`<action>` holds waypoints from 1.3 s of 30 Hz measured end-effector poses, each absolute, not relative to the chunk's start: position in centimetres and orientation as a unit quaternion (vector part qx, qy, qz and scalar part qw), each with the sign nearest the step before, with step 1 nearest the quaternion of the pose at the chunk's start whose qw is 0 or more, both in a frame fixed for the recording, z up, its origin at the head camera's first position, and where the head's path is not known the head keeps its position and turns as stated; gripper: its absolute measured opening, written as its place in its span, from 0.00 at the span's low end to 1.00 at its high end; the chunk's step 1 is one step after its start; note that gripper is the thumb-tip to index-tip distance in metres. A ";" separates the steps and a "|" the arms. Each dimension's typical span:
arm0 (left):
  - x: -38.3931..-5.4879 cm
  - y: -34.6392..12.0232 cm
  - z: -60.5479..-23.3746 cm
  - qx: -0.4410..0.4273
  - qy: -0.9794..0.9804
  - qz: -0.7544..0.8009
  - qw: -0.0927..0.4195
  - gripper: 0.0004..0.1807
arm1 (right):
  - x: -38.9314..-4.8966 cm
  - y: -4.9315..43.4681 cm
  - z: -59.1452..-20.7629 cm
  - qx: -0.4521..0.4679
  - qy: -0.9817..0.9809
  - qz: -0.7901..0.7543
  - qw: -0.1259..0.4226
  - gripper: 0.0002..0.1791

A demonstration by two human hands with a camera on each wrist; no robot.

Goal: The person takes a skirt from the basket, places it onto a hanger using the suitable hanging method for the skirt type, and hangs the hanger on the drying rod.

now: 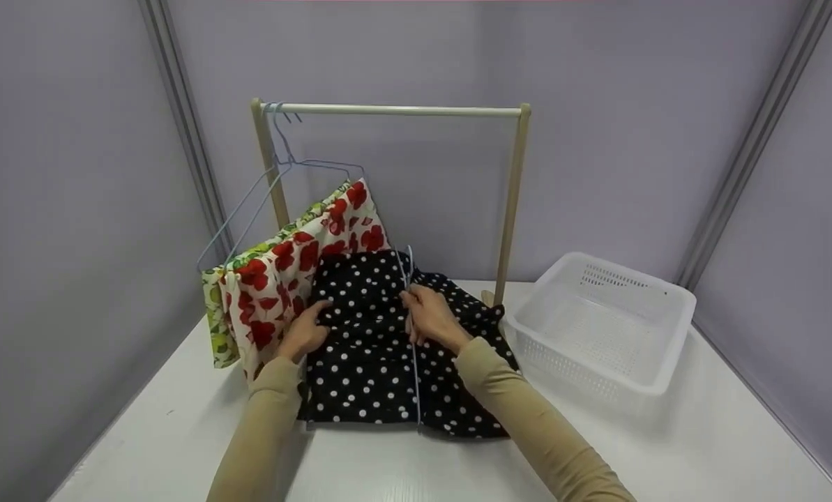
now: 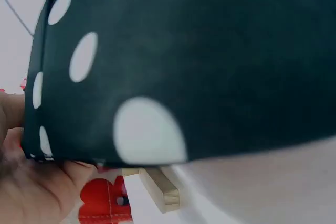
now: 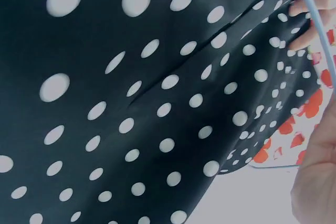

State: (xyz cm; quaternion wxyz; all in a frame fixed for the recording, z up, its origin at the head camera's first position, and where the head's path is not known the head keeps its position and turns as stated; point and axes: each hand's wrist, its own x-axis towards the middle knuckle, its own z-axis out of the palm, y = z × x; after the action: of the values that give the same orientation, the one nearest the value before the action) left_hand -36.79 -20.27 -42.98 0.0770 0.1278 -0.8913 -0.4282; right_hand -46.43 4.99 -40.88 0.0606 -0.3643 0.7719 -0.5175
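A black cloth with white polka dots [image 1: 360, 376] lies spread over the table, one part to each side of a light-blue wire hanger [image 1: 416, 390]. My left hand [image 1: 305, 333] pinches the cloth's left edge; in the left wrist view that edge passes between thumb and fingers [image 2: 42, 192]. The hanger is held by my right hand [image 1: 433, 319] near its hook, above the dotted cloth. In the right wrist view, the hanger's wire [image 3: 317, 22] crosses in front of the fingertips. Part of the hanger is hidden by cloth and hand.
A garment rack [image 1: 395, 110] with wooden posts stands behind. At its left end hang a red-flowered white cloth [image 1: 266, 303] and a green-yellow patterned cloth [image 1: 222, 341] on wire hangers. A white plastic basket [image 1: 600, 335] stands on the table at the right.
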 end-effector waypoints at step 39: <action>-33.1 -11.9 -43.2 -0.134 -0.941 -0.310 -0.017 0.44 | -44.1 6.5 -30.8 -0.281 0.762 -0.583 0.034 0.16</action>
State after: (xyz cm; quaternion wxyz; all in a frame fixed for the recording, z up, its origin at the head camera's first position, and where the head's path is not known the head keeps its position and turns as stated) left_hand -33.07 -11.87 -43.18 -0.0172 -0.1344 -0.9412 -0.3095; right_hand -44.07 6.54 -30.81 0.0341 -0.2814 0.7616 -0.5828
